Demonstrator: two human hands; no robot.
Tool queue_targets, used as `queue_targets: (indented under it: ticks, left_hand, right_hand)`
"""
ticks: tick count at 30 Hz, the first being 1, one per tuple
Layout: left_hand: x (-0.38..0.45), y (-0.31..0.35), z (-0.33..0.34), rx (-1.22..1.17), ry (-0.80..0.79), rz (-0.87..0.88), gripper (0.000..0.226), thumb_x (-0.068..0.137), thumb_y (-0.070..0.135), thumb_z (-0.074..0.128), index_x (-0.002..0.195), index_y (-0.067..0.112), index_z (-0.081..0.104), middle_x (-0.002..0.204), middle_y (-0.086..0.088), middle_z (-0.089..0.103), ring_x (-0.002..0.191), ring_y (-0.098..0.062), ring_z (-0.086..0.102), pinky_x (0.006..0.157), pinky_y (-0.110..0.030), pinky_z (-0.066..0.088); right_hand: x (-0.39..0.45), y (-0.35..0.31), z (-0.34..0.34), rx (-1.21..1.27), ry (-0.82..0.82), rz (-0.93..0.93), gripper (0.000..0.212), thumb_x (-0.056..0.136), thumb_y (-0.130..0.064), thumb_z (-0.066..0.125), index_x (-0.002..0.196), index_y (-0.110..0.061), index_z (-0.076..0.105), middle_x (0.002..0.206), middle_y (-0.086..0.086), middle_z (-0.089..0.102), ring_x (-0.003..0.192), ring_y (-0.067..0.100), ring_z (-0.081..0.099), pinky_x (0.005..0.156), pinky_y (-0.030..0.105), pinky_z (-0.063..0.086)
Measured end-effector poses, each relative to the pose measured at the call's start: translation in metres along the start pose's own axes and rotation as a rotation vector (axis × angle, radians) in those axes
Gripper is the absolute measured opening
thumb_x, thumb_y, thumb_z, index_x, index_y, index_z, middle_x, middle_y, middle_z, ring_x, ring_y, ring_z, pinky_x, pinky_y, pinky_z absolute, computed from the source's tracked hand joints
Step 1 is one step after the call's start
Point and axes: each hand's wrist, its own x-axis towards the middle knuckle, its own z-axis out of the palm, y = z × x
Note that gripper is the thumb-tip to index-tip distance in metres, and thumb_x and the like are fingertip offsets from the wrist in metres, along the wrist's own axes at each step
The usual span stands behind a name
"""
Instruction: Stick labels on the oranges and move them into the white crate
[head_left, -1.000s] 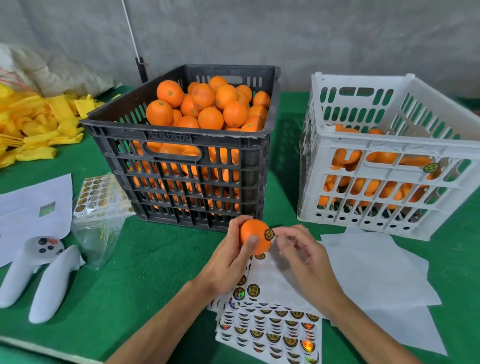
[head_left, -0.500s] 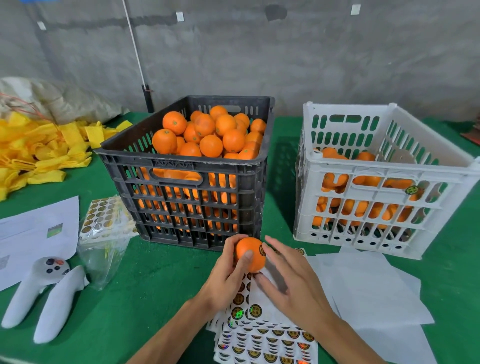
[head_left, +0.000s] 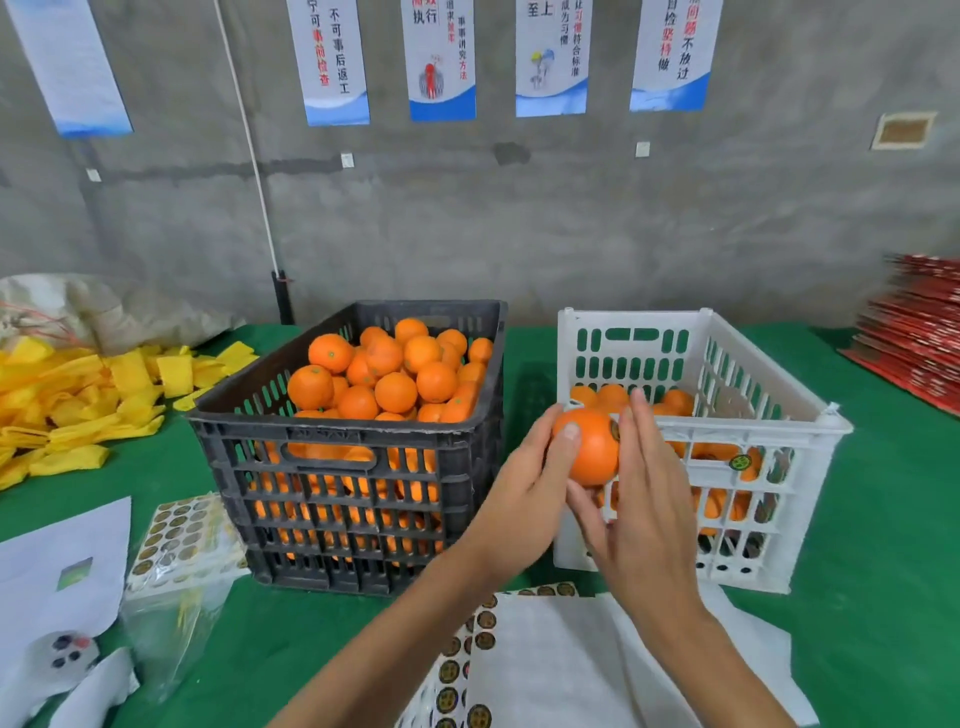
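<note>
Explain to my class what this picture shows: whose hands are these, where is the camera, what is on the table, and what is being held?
No machine is involved: a person works bare-handed, and the camera sits on their head, looking forward and down. The left hand grips an orange bearing a small round label; the right hand rests open against it, fingers straight. On the green table stand a black crate heaped with oranges and a white crate partly filled with them. In front lie label sheets and white paper; to the left, more labels in a clear bag and a pile of yellow wrappers.
</note>
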Motion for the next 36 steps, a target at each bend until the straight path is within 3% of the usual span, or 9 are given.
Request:
queue_targets:
  ticks: [5, 9, 11, 13, 16, 19, 26, 31, 36]
  left_hand:
    - [0.062, 0.04, 0.01, 0.293, -0.077, 0.09, 0.052, 0.114, 0.035, 0.036, 0.162, 0.019, 0.033, 0.144, -0.018, 0.058, 0.135, -0.024, 0.056, 0.119, -0.046, 0.041]
    - [0.083, 0.049, -0.018, 0.63, -0.036, 0.27, 0.041, 0.112, 0.023, 0.041, 0.151, 0.014, 0.051, 0.149, -0.005, 0.056, 0.138, -0.014, 0.05, 0.118, -0.029, 0.039]
    - [0.095, 0.048, -0.047, 0.763, 0.062, 0.286, 0.037, 0.111, 0.023, 0.044, 0.144, 0.013, 0.057, 0.144, -0.005, 0.059, 0.134, -0.016, 0.052, 0.111, -0.023, 0.038]
    - [0.109, 0.041, -0.083, 0.909, 0.136, 0.206, 0.035, 0.109, 0.019, 0.048, 0.14, 0.009, 0.06, 0.14, -0.011, 0.062, 0.132, -0.024, 0.054, 0.111, -0.027, 0.04]
    - [0.129, 0.021, -0.148, 1.12, 0.144, -0.111, 0.038, 0.104, 0.021, 0.056, 0.14, 0.009, 0.059, 0.136, -0.02, 0.062, 0.128, -0.037, 0.057, 0.106, -0.041, 0.045]
    - [0.14, 0.004, -0.193, 1.238, 0.005, -0.379, 0.056, 0.1, 0.03, 0.065, 0.153, 0.023, 0.047, 0.148, -0.017, 0.055, 0.135, -0.034, 0.053, 0.111, -0.039, 0.043]
    - [0.182, -0.009, -0.192, 1.532, -0.192, -0.4, 0.088, 0.088, 0.036, 0.081, 0.16, 0.039, 0.029, 0.156, -0.017, 0.027, 0.13, -0.039, 0.052, 0.105, -0.047, 0.049]
    - [0.182, -0.012, -0.186, 1.427, -0.155, -0.319, 0.073, 0.077, 0.02, 0.087, 0.138, 0.028, 0.046, 0.124, -0.009, 0.045, 0.104, -0.033, 0.06, 0.087, -0.045, 0.055]
    - [0.152, 0.018, -0.174, 0.935, 0.318, -0.084, 0.06, 0.074, 0.03, 0.086, 0.12, 0.023, 0.048, 0.102, -0.002, 0.065, 0.087, -0.02, 0.062, 0.076, -0.039, 0.054]
  right_hand:
    - [0.055, 0.028, -0.004, -0.077, -0.006, 0.145, 0.077, 0.103, -0.04, 0.055, 0.16, 0.0, 0.02, 0.169, 0.015, 0.017, 0.156, 0.029, 0.02, 0.123, 0.051, 0.027]
    - [0.074, 0.045, 0.013, -0.294, -0.081, -0.006, 0.06, 0.092, -0.004, 0.072, 0.148, -0.002, 0.049, 0.158, 0.018, 0.041, 0.15, 0.035, 0.034, 0.122, 0.054, 0.03]
    - [0.078, 0.044, 0.028, -0.301, -0.144, -0.013, 0.035, 0.1, -0.018, 0.063, 0.132, -0.005, 0.066, 0.141, 0.015, 0.062, 0.136, 0.032, 0.054, 0.117, 0.05, 0.039]
    - [0.075, 0.037, 0.044, -0.294, -0.143, 0.009, 0.045, 0.109, -0.034, 0.041, 0.101, -0.01, 0.079, 0.104, 0.01, 0.078, 0.1, 0.027, 0.072, 0.098, 0.042, 0.049]
    - [0.071, 0.031, 0.061, -0.312, -0.014, 0.038, 0.059, 0.106, -0.037, 0.039, 0.059, -0.015, 0.068, 0.058, 0.003, 0.065, 0.056, 0.022, 0.058, 0.07, 0.038, 0.044]
    - [0.071, 0.031, 0.072, -0.341, 0.07, 0.091, 0.056, 0.102, -0.033, 0.046, 0.051, -0.015, 0.06, 0.05, 0.003, 0.057, 0.05, 0.022, 0.049, 0.064, 0.037, 0.04]
    - [0.071, 0.037, 0.08, -0.281, 0.171, 0.052, 0.051, 0.1, -0.029, 0.052, 0.052, -0.016, 0.059, 0.049, 0.0, 0.055, 0.049, 0.018, 0.047, 0.062, 0.035, 0.042]
    - [0.07, 0.036, 0.079, -0.278, 0.149, 0.048, 0.049, 0.099, -0.028, 0.053, 0.052, -0.016, 0.059, 0.05, -0.001, 0.056, 0.05, 0.017, 0.048, 0.063, 0.035, 0.042]
    - [0.072, 0.033, 0.069, -0.273, 0.049, 0.068, 0.054, 0.103, -0.033, 0.043, 0.054, -0.016, 0.059, 0.051, 0.0, 0.055, 0.052, 0.019, 0.049, 0.065, 0.037, 0.045]
